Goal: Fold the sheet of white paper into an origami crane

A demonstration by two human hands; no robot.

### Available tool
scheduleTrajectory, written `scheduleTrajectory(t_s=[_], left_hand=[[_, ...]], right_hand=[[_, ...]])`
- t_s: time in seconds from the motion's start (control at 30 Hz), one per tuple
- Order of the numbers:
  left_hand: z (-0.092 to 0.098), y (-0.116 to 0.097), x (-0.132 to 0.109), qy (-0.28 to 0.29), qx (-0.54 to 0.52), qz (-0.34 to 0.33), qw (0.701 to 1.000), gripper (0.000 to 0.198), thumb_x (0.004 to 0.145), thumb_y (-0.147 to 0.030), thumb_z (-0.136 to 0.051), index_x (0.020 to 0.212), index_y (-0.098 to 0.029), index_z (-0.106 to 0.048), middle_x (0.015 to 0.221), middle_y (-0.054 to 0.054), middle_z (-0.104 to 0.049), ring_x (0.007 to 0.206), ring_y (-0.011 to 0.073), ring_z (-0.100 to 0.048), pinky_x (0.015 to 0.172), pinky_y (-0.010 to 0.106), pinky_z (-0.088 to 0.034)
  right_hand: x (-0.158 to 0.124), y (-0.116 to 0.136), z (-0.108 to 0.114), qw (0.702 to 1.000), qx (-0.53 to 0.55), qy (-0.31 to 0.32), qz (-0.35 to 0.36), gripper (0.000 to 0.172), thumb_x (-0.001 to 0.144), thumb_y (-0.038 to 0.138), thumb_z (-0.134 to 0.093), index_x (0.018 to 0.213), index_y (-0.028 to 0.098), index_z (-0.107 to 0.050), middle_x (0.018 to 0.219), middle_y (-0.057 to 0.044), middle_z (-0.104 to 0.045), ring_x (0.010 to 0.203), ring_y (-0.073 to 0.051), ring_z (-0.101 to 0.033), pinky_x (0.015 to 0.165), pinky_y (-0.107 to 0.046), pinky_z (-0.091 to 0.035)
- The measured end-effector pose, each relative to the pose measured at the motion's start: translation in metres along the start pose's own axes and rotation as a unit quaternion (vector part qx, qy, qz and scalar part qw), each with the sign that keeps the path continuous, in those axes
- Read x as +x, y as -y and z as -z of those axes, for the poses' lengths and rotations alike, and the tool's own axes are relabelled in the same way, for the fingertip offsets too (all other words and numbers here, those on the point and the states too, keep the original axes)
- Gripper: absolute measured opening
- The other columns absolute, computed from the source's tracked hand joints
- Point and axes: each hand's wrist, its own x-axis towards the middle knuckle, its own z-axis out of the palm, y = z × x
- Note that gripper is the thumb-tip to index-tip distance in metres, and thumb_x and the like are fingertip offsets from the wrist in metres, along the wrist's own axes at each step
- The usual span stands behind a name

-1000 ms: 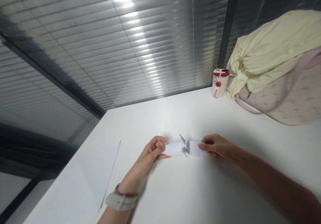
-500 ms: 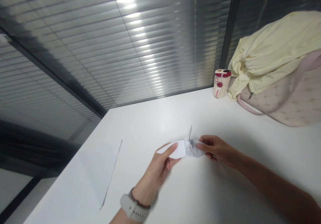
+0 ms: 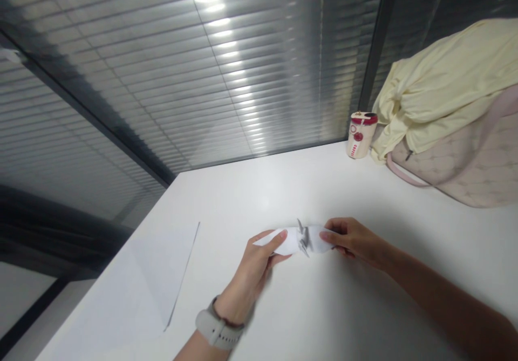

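A white origami paper crane [image 3: 292, 238] is stretched between my hands above the table, its two wings spread left and right. From its creased middle, one thin point sticks up and another points down. My left hand [image 3: 256, 258] grips the left wing, thumb on top and fingers beneath; a pale watch is on that wrist. The right wing is pinched between the thumb and fingers of my right hand [image 3: 351, 238]. Some fingertips are hidden under the paper and behind the hands.
Large white paper [image 3: 154, 274] lies on the white table [image 3: 259, 193] at the left. Near the back stands a cream cup with a red lid [image 3: 361, 135]. Right of it, a pink quilted bag [image 3: 465, 172] has a pale yellow cloth [image 3: 449, 80] over it. Blinds [image 3: 162, 80] line the back.
The crane's middle has opened out flatter and its upright point has tipped left, while a lower point now shows. My right hand has shifted slightly to the right.
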Motion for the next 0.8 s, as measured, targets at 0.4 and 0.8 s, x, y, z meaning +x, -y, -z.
scheduleTrajectory(t_s=[0.4, 0.8], left_hand=[[-0.006, 0.013, -0.001, -0.004, 0.017, 0.018, 1.000, 0.031, 0.073, -0.037, -0.075, 0.092, -0.014, -0.067, 0.089, 0.007, -0.070, 0.081, 0.0164, -0.066, 0.079, 0.027, -0.056], [-0.006, 0.015, -0.001, 0.038, 0.044, 0.028, 0.998, 0.040, 0.068, -0.034, -0.078, 0.101, -0.015, -0.064, 0.094, 0.007, -0.070, 0.076, 0.0161, -0.066, 0.074, 0.028, -0.056]], right_hand=[[-0.004, 0.005, -0.016, 0.993, -0.075, -0.035, 0.080, 0.033, 0.075, 0.029, -0.061, 0.104, 0.016, -0.053, 0.052, 0.010, -0.042, 0.044, -0.007, -0.039, 0.040, -0.019, -0.029], [-0.013, 0.010, -0.012, 0.986, -0.117, 0.054, 0.107, 0.037, 0.082, 0.038, -0.062, 0.115, 0.021, -0.056, 0.104, -0.006, -0.060, 0.083, -0.018, -0.060, 0.069, -0.028, -0.049]])
